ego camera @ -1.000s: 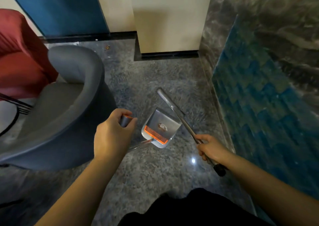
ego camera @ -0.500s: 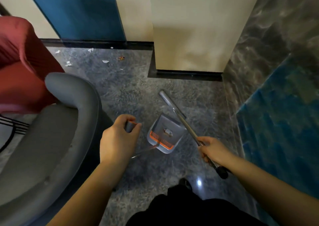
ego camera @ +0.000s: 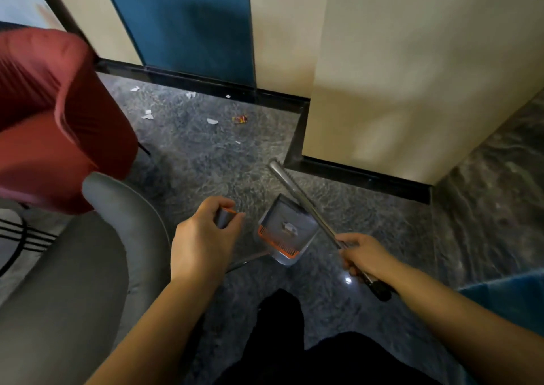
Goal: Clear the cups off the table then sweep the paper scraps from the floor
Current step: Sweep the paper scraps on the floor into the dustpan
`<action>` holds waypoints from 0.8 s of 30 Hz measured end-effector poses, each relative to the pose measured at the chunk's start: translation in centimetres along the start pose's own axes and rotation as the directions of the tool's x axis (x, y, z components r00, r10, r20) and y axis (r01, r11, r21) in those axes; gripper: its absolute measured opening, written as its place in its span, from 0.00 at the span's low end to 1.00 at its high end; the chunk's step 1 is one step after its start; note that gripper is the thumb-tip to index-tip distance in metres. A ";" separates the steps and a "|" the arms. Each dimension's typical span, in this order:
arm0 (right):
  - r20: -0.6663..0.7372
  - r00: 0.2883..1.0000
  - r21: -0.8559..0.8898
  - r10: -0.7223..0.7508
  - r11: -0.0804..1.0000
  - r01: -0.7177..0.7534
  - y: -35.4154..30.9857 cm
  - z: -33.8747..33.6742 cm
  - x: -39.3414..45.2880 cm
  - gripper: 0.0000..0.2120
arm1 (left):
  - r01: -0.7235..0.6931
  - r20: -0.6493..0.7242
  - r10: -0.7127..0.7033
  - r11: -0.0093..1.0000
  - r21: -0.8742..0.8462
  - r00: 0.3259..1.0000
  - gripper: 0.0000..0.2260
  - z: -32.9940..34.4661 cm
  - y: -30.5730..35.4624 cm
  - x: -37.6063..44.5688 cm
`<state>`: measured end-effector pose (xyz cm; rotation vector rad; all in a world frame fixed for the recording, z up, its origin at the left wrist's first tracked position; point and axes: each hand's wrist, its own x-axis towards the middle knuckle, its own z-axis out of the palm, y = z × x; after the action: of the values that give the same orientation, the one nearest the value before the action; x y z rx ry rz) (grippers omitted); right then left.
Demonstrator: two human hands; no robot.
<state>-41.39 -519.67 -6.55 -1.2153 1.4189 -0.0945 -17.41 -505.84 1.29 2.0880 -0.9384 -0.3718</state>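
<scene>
My left hand [ego camera: 203, 237] grips the grey, orange-tipped handle of the long dustpan [ego camera: 287, 231], whose grey pan with an orange comb edge hangs low over the floor with a scrap inside. My right hand [ego camera: 363, 256] holds the metal pole of the broom [ego camera: 297, 190], which slants up-left over the pan; its far end is near the pillar's base. Several white paper scraps [ego camera: 212, 121] and a red-yellow wrapper [ego camera: 240, 119] lie on the dark marbled floor farther ahead, near the black skirting. No cups or table are visible.
A grey armchair [ego camera: 88, 261] fills the lower left, and a red chair [ego camera: 53, 114] stands behind it. A cream pillar [ego camera: 412, 75] with a black base juts out at right. A blue wall panel [ego camera: 182, 22] is ahead. My dark trouser leg is at the bottom.
The view has tilted up and advanced, revealing the scraps near the skirting. Both hands keep their grips on dustpan and broom, which stay in about the same pose.
</scene>
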 end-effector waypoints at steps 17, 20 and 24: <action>0.090 0.995 -0.048 -0.046 0.998 0.050 -27.4 -1.1 27.8 0.20 | 0.187 -0.170 -0.173 0.980 0.071 0.970 0.07 6.2 0.5 35.8; 0.135 0.990 -0.108 -0.052 0.992 0.067 -32.8 -2.1 33.5 0.20 | 0.234 -0.222 -0.210 0.968 0.088 0.952 0.06 7.2 1.2 42.0; 0.214 0.976 -0.149 -0.032 0.987 0.065 -39.6 -2.9 39.9 0.21 | 0.263 -0.284 -0.234 0.962 0.068 0.930 0.06 7.2 1.9 49.5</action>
<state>-10.26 -566.51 -6.37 -1.3467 1.2292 0.1113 11.48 -546.68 0.88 2.2912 -0.5404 -0.1563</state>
